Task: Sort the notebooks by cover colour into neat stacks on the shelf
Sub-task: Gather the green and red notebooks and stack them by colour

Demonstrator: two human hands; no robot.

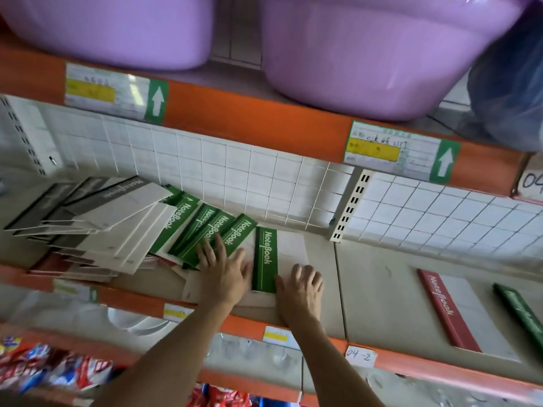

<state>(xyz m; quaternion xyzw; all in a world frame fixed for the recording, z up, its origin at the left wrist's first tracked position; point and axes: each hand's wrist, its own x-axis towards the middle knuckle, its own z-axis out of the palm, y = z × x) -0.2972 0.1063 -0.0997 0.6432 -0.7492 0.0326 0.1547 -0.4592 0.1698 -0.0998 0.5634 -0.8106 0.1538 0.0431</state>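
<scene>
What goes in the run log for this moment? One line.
left hand flat on fanned green notebooks | right hand on separated green notebook | stacks unfinished

Shelf (379, 292): beige board, orange front edge with price labels and a handwritten tag "04-2"; white wire grid along the back.

Left end: messy fanned pile of grey notebooks (97, 218), overlapping, tilted.

Just right of it: green notebooks (202, 227) spread in an overlapping row, spines angled toward the back grid.

Centre: single green notebook (266, 259) lying flat, touching the spread.

Right section, well apart: red notebook (446, 309) flat on the board; another green-spined notebook (521, 311) beside it, cut off by the frame edge.
</scene>
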